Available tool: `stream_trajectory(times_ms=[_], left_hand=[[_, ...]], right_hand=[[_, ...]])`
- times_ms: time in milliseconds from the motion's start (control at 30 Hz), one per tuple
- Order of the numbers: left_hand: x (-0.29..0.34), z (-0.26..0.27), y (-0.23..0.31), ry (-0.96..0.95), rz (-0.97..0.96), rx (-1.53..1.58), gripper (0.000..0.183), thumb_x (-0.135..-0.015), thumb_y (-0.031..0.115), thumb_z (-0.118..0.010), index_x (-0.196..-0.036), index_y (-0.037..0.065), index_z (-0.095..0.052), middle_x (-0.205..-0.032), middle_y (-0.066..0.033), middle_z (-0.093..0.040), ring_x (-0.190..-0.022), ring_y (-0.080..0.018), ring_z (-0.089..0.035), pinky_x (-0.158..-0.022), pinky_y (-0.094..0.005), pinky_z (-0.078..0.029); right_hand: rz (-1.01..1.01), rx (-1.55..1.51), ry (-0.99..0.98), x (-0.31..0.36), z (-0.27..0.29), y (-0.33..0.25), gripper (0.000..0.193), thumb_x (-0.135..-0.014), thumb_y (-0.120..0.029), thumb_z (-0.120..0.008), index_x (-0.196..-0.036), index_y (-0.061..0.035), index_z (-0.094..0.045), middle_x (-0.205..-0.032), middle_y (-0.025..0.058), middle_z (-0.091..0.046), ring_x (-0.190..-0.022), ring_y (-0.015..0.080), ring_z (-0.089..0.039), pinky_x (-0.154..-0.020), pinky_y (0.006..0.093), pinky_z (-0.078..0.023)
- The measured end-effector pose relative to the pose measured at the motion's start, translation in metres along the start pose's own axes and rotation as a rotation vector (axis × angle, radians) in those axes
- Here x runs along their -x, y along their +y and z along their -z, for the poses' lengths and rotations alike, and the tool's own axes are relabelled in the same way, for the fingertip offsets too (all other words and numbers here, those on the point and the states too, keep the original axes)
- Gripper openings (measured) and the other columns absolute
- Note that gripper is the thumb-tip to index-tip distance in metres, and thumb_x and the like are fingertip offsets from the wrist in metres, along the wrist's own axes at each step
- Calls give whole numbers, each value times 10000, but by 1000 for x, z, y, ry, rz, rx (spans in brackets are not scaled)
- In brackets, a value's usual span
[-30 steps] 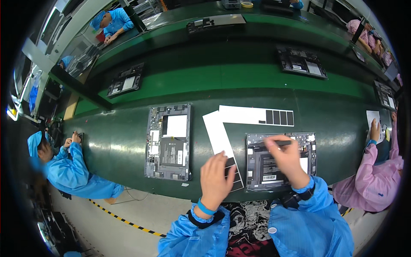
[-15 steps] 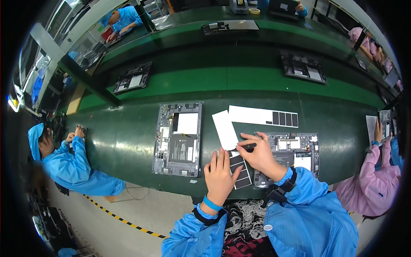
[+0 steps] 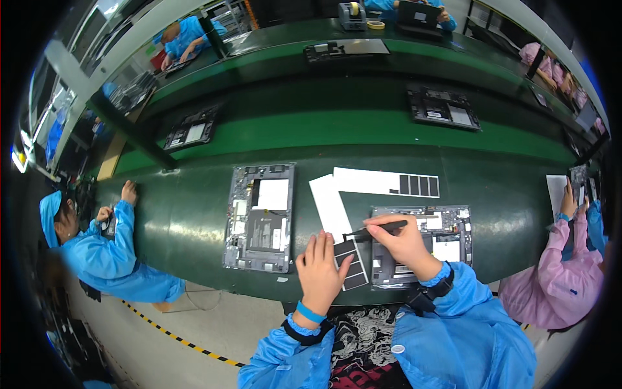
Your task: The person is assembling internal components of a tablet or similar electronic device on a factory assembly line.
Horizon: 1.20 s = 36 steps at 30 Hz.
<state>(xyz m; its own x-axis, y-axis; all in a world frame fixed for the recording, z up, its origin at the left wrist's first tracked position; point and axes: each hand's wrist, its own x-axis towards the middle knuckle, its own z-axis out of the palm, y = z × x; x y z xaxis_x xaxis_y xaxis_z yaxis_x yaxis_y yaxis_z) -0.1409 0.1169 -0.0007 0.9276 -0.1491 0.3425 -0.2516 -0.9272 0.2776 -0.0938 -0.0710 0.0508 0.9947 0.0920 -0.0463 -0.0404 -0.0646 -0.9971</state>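
My left hand (image 3: 319, 269) lies flat, fingers stretched, over the edge of a white backing strip (image 3: 328, 202) with black rectangular stickers (image 3: 355, 281) on its near end. In my right hand (image 3: 403, 241) a pair of black tweezers (image 3: 383, 228) is pinched. The tips reach the strip just beyond my left fingertips, at a small black piece (image 3: 345, 237); whether they grip it I cannot make out. A second such strip (image 3: 369, 179) lies crosswise beyond. Under my right wrist sits an opened tablet-like device (image 3: 446, 249) with exposed circuit boards and battery.
Another opened device (image 3: 259, 241) lies left of my left hand. Two more units (image 3: 193, 128) (image 3: 444, 107) sit on the green belt (image 3: 311, 120) beyond the dark green bench (image 3: 175, 214). Co-workers in blue (image 3: 116, 256) and pink (image 3: 554, 285) work at either side.
My right hand has drawn back slightly to the right, showing more of the tweezers. A small black piece now shows at their tips. The whole view has shifted a little.
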Motion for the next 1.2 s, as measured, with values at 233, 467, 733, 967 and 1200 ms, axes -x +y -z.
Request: stream_trajectory(times_ms=[233, 467, 733, 967, 1200], left_hand=[[-23, 41, 49, -108, -79, 380, 393, -803, 215, -719, -1126, 23, -604, -1170, -136, -606, -1092, -324, -551, -909, -407, -413], [-65, 5, 152, -488, -438, 777, 331, -863, 214, -651, -1131, 23, -614, -1223, -136, -582, -989, -327, -622, -844, -395, -494], [-67, -27, 180, -699, -372, 754, 332, -894, 239, -612, -1174, 60, -611, -1362, -88, -519, -948, -271, -642, -802, -376, -486], [-68, -27, 179, -626, -397, 776, 214, -860, 215, -659, -1015, 69, -684, -1364, -51, -544, -802, -223, -639, -717, -314, -451], [-65, -29, 180, -573, -430, 754, 139, -826, 182, -686, -934, 95, -699, -1350, -41, -555, -681, -183, -593, -663, -298, -432]], right_hand=[[52, -104, 270, 40, 135, 3, 89, -849, -24, -683, -900, 47, -699, -828, 113, -696, -726, 140, -656, -646, 240, -516], [15, -114, 368, 44, 209, 24, 120, -866, -43, -655, -913, 67, -665, -702, 108, -658, -548, 160, -650, -418, 203, -418], [-116, -265, 254, 42, 225, 44, 119, -882, -60, -645, -929, 46, -670, -647, 99, -645, -515, 109, -593, -418, 193, -370], [-168, -230, 154, 45, 224, 42, 136, -868, -53, -676, -942, 62, -680, -690, 80, -653, -531, 102, -595, -455, 200, -419], [-220, -185, 228, 43, 222, 39, 119, -873, -76, -682, -929, 29, -690, -672, 55, -655, -495, 76, -580, -415, 186, -341]])
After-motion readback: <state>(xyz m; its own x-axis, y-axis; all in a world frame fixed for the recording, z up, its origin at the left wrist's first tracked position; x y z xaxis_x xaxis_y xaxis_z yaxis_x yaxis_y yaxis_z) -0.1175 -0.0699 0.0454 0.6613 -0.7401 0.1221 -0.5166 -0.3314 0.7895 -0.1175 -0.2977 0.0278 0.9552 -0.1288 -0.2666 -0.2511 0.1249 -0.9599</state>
